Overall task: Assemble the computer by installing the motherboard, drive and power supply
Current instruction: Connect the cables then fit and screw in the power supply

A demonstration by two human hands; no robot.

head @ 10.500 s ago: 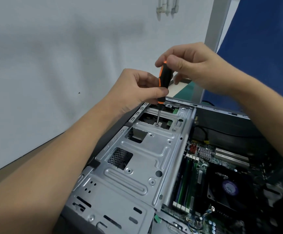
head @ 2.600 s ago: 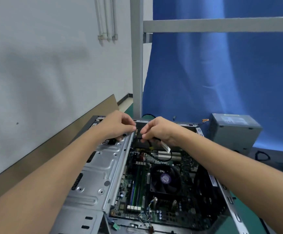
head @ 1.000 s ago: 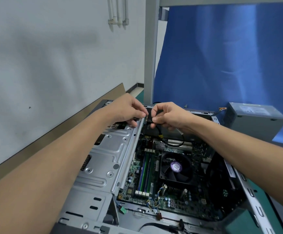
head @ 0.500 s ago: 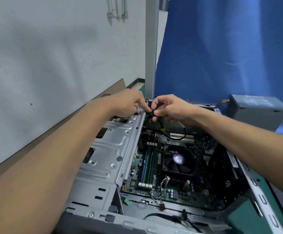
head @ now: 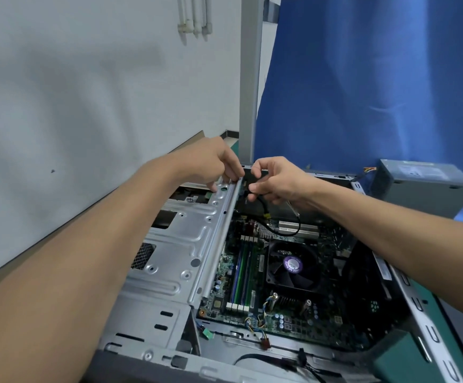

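An open computer case [head: 153,352] lies in front of me with the green motherboard [head: 241,275] and its black fan [head: 294,265] inside. A silver drive cage [head: 180,244] covers the left half. My left hand [head: 211,164] rests on the cage's far end, fingertips curled over its rail. My right hand [head: 274,181] pinches the end of a thin black cable [head: 266,214] right beside that rail; the cable loops down over the board. The grey power supply [head: 421,189] stands outside the case at the right.
A white wall runs along the left, a grey post [head: 249,78] stands behind the case, and a blue curtain [head: 363,78] hangs at the back. The green mat [head: 446,330] shows at the right of the case. Loose wires lie along the case's near edge.
Both hands stay at the far end of the cage with the black cable. The view has shifted slightly and my right hand's fingers have adjusted on the cable end.
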